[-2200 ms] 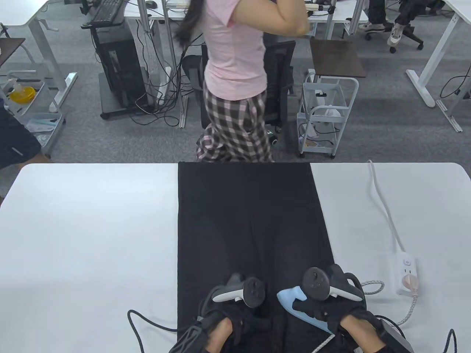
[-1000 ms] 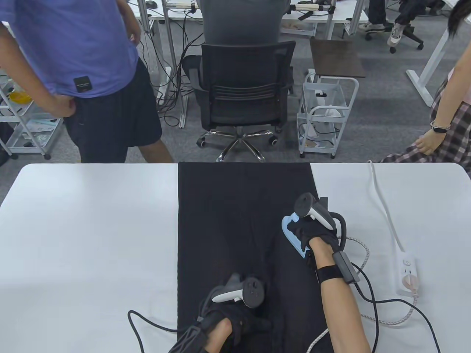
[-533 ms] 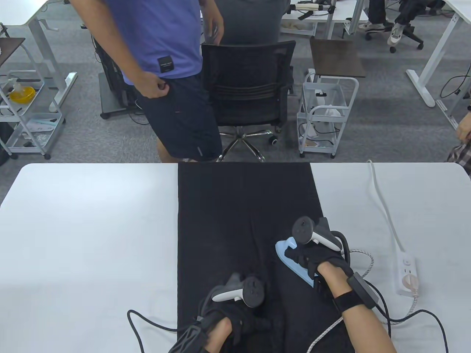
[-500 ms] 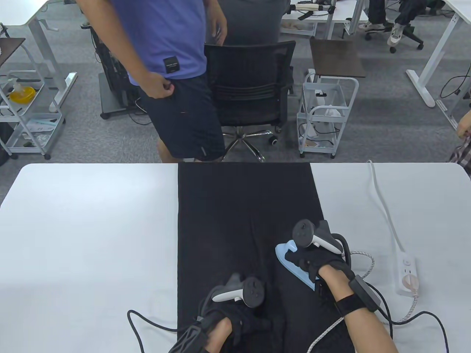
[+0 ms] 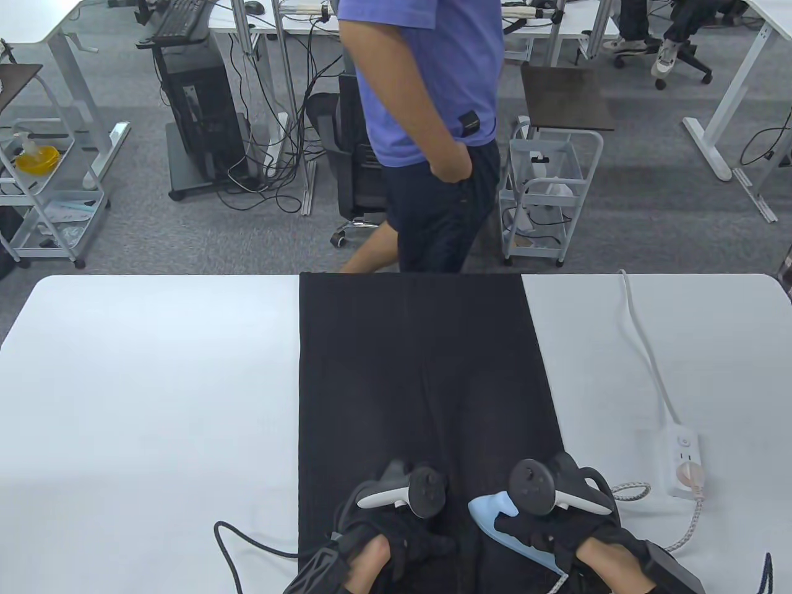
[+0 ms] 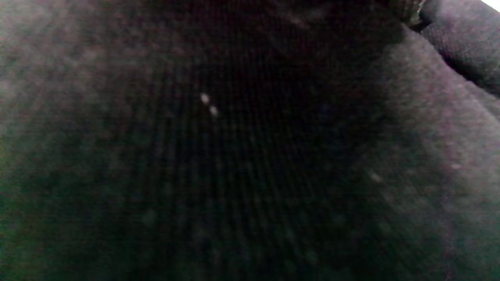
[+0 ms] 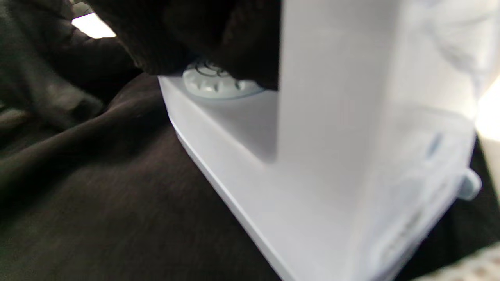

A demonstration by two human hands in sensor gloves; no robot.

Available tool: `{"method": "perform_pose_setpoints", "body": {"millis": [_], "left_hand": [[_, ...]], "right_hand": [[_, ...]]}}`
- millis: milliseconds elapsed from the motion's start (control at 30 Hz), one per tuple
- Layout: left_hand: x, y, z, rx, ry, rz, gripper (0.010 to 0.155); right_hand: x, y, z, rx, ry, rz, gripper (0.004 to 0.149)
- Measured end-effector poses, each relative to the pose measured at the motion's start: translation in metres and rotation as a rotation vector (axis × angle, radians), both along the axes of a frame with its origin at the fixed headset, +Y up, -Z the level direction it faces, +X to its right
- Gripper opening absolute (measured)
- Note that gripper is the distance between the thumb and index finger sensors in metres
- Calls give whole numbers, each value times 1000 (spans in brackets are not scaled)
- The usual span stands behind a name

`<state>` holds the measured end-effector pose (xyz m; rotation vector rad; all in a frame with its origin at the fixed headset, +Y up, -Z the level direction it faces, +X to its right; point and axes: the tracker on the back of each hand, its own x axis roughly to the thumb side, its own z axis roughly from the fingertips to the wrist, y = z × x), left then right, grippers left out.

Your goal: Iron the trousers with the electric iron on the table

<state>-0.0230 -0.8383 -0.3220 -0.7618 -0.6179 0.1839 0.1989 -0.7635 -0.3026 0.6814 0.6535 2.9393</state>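
You will find no text, brand, number or sign that can be read in any of these views. The small dark patch (image 5: 468, 121) on the hem of the blue T-shirt, upper middle of the table view, carries marks too small to make out. The ridged pale dial (image 7: 218, 84) on the light blue iron (image 7: 312, 156) in the right wrist view shows only a blurred curved mark.

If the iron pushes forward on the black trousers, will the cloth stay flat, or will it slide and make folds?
The trousers look soft and floppy, so they would probably bunch ahead of the iron. The left hand rests on them near the edge, which likely anchors them. The smooth white table may let free cloth slide.
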Motion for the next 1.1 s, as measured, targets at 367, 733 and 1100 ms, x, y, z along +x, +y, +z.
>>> {"method": "perform_pose_setpoints", "body": {"millis": [367, 733, 1100], "left_hand": [[3, 0, 1, 1, -1, -5, 109], [3, 0, 1, 1, -1, -2, 109], [3, -1, 1, -5, -3, 1, 109]], "right_hand": [[-3, 1, -58, 41, -99, -22, 49], [-12, 3, -179, 44, -394, -17, 49], [-17, 2, -197, 39, -498, 0, 49]]}}
